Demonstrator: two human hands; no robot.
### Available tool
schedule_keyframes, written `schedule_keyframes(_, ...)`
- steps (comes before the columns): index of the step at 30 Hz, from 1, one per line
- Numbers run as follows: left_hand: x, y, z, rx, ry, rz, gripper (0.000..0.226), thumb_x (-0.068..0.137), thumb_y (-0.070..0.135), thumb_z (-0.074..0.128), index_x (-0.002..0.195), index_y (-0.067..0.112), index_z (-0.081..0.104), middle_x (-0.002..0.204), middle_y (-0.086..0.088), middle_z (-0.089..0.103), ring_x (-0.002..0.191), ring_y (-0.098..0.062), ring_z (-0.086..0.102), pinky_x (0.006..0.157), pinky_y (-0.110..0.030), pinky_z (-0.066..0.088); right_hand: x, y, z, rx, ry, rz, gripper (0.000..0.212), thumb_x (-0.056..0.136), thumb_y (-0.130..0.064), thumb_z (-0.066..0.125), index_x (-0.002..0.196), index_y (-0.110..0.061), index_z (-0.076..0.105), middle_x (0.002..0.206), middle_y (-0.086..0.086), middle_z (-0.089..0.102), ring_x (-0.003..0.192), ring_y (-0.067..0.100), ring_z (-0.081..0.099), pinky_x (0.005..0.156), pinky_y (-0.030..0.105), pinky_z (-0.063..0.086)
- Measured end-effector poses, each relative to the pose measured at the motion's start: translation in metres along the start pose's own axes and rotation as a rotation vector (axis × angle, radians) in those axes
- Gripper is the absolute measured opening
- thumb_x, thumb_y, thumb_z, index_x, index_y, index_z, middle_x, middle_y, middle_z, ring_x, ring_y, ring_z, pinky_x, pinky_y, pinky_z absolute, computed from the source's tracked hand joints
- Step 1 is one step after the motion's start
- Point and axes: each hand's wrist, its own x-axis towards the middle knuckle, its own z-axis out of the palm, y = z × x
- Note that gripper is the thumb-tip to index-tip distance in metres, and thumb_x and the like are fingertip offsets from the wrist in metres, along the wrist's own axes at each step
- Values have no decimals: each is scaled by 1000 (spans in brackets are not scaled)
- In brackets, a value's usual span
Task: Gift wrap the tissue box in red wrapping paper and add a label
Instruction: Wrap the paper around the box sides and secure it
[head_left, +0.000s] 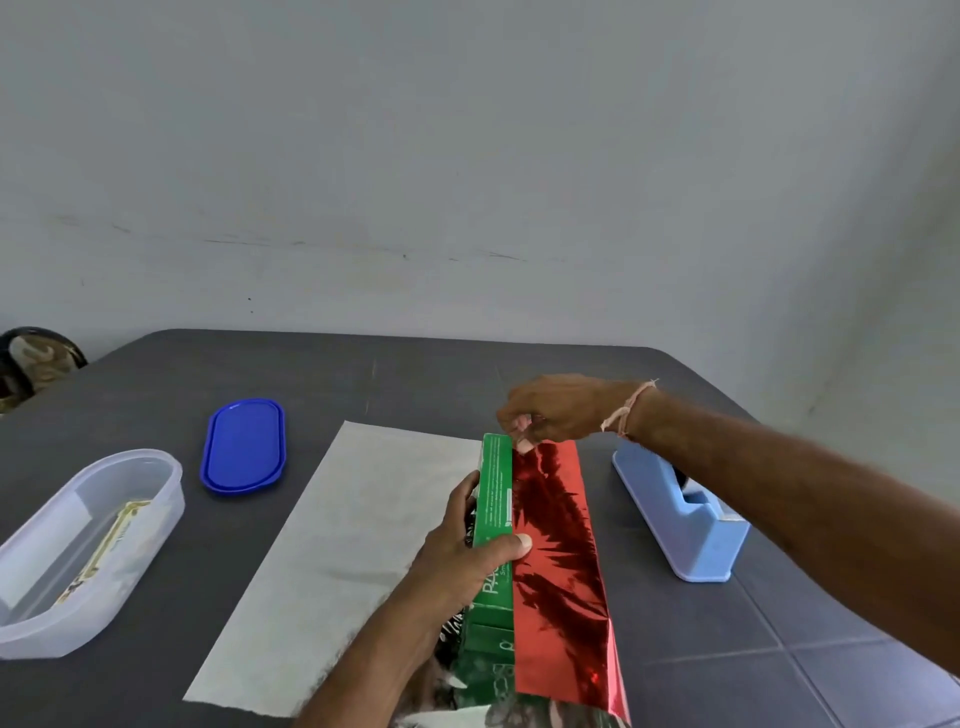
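One green tissue box (496, 483) stood on edge — left hand (467, 551) gripped it, right hand (556, 410) pinched the red wrapping paper (556, 545).

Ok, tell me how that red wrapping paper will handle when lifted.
Probably floppy and light: the red wrapping paper bends over the tissue box edge. Its glossy sheen suggests slippery foil, likely to slide unless the left hand pins it.

We count one desk (363, 374) and on it one green box (496, 478). One sheet of paper (556, 545) lies against the box. Left of the box we count one clear tub (156, 499) and one blue lid (243, 446), and right of it one tape dispenser (685, 530). Two hands are at the box: left hand (467, 561) and right hand (556, 410).
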Motion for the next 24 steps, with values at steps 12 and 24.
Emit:
schedule_keyframes(12, 0, 0, 1, 16, 3, 4, 90, 80, 47, 77, 148, 63, 20, 125, 28, 53, 113, -6, 63, 106, -45, 50, 1, -9, 16, -145, 82, -5, 15, 101, -30, 56, 113, -25, 63, 113, -4, 59, 91, 11, 46, 56, 21, 23)
schedule_keyframes(24, -1, 0, 1, 20, 0, 7, 91, 72, 54, 74, 144, 65, 21, 120, 36, 48, 114, 0, 57, 103, -37, 48, 4, -4, 14, -92, 209, 197, 82, 71, -69, 78, 127, -20, 46, 118, -2, 58, 82, 20, 55, 63, 29, 31)
